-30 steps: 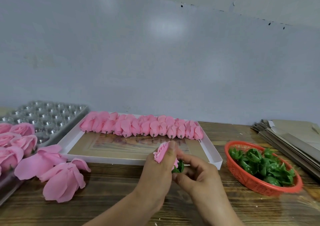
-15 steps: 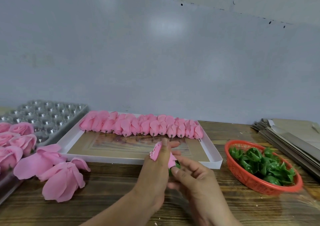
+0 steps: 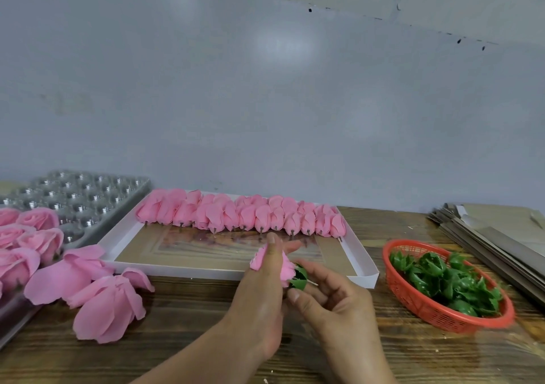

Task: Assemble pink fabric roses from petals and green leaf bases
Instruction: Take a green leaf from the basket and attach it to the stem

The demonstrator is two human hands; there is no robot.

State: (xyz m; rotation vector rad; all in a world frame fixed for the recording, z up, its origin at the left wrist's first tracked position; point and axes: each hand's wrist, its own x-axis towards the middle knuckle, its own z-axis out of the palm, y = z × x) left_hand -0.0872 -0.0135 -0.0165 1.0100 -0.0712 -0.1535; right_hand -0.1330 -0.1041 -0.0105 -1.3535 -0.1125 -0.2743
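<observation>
The green leaf base [image 3: 298,277], hidden a moment ago, now shows seated under the pink bud [image 3: 285,268] gripped by the left hand [image 3: 262,292], the right hand [image 3: 333,304] pinching it on.

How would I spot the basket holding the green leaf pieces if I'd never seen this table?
Start at the white tray with the row of pink buds in the middle of the wooden table. Look just right of it, short of the stack of grey cardboard sheets. The red plastic basket is the only red item, an oval mesh one heaped with green leaf bases.
</observation>
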